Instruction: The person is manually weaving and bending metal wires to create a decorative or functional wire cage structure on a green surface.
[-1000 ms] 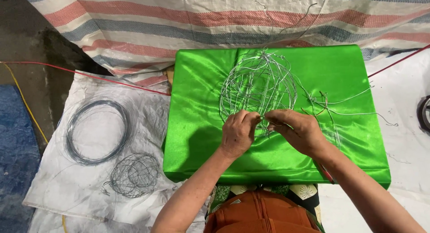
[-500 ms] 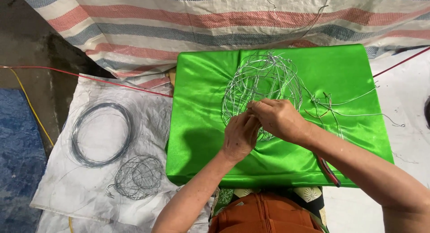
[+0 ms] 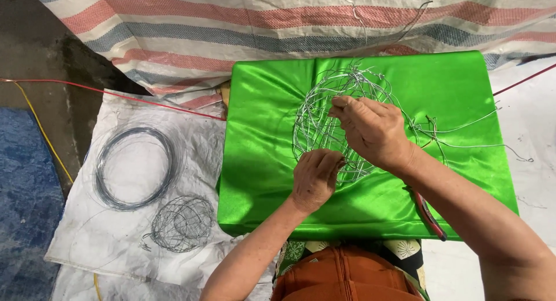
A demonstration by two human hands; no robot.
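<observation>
A rounded basket frame of silver wire lies on a green satin cushion. My left hand pinches the near rim of the wire frame. Over the frame's middle, my right hand grips a strand near its top between the fingertips. Loose wire ends trail to the right across the cushion.
A coil of dark wire and a finished wire ball lie on a white woven sack at the left. Red-handled pliers rest under my right forearm. A striped tarp lies behind; red and yellow cords cross the floor.
My right hand has moved up and away from me across the wire frame, from beside the left hand to the frame's upper part. The left hand has stayed at the near rim.
</observation>
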